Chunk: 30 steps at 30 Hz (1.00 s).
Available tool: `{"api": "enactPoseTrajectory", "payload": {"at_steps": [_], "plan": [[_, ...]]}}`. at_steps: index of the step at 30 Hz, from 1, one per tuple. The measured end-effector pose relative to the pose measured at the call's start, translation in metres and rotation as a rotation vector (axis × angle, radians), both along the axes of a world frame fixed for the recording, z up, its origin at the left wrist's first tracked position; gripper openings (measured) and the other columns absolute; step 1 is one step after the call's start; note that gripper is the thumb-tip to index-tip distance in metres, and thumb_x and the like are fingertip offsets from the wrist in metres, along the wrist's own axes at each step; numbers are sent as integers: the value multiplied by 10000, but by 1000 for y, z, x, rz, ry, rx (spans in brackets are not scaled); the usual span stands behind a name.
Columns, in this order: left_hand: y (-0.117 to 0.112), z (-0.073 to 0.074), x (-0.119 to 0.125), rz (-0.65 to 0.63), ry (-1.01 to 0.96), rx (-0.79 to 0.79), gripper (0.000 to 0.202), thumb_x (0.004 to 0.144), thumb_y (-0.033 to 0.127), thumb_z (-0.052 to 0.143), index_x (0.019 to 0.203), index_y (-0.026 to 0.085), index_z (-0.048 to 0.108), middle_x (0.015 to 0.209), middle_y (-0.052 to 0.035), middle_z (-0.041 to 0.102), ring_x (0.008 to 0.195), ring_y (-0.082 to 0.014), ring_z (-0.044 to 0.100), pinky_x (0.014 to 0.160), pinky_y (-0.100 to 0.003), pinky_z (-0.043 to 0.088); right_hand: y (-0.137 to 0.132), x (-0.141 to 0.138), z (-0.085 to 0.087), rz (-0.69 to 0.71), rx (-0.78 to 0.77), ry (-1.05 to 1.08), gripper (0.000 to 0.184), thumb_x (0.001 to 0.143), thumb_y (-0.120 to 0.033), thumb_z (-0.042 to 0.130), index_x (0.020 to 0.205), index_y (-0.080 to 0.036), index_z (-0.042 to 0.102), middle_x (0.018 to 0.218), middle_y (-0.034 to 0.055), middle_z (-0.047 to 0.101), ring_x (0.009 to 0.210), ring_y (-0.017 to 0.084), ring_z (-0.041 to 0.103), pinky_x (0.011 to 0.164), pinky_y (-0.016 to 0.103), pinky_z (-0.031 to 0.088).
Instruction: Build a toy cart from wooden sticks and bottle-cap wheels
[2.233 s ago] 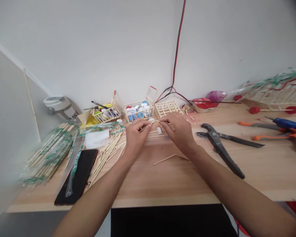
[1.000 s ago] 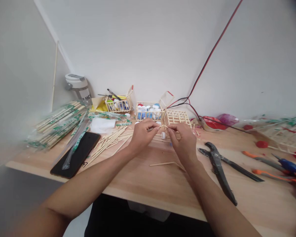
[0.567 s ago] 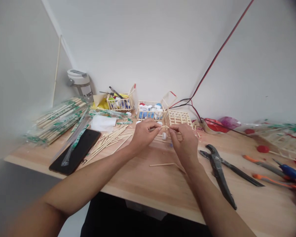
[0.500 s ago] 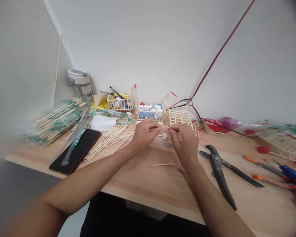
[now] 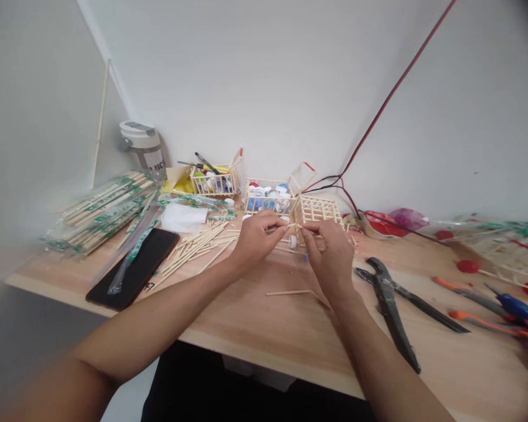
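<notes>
My left hand (image 5: 256, 239) and my right hand (image 5: 331, 253) face each other over the table, fingers pinched. Between their fingertips runs a thin wooden stick (image 5: 294, 225), its ends hidden in the fingers. Just behind my right hand stands a small lattice frame of sticks (image 5: 320, 206); whether the fingers touch it I cannot tell. A white bottle cap (image 5: 293, 241) shows below the fingertips. Behind my left hand is a stick cart (image 5: 268, 212) full of white and blue caps. A loose stick (image 5: 288, 292) lies in front of my right wrist.
Loose sticks (image 5: 198, 252) and a black phone (image 5: 134, 266) lie left, near bagged chopsticks (image 5: 105, 211). A second filled stick cart (image 5: 213, 184) and a cup (image 5: 145, 149) stand behind. Black pliers (image 5: 389, 305), orange-handled cutters (image 5: 479, 319) and a blue tool (image 5: 517, 308) lie right.
Both hands keep the same pinch on the stick, with hardly any movement. The whole view has shifted very slightly.
</notes>
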<state>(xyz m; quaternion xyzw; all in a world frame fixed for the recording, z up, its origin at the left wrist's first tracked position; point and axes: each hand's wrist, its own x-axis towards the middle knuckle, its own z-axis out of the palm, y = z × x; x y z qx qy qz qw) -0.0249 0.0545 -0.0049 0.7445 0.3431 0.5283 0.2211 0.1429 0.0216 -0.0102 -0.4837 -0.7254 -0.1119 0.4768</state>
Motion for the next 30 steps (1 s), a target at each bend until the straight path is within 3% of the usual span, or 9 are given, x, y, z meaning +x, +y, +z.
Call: {"api": "enactPoseTrajectory", "payload": {"at_steps": [30], "plan": [[-1, 1, 0, 6, 5, -9, 120, 824, 163, 618, 781, 169, 730, 794, -37, 702, 750, -137, 623, 668, -255, 462, -1, -1, 0, -7, -39, 36, 98, 903, -258, 550, 896, -209, 634, 859, 45, 671, 840, 209, 585, 767, 347, 421]]}}
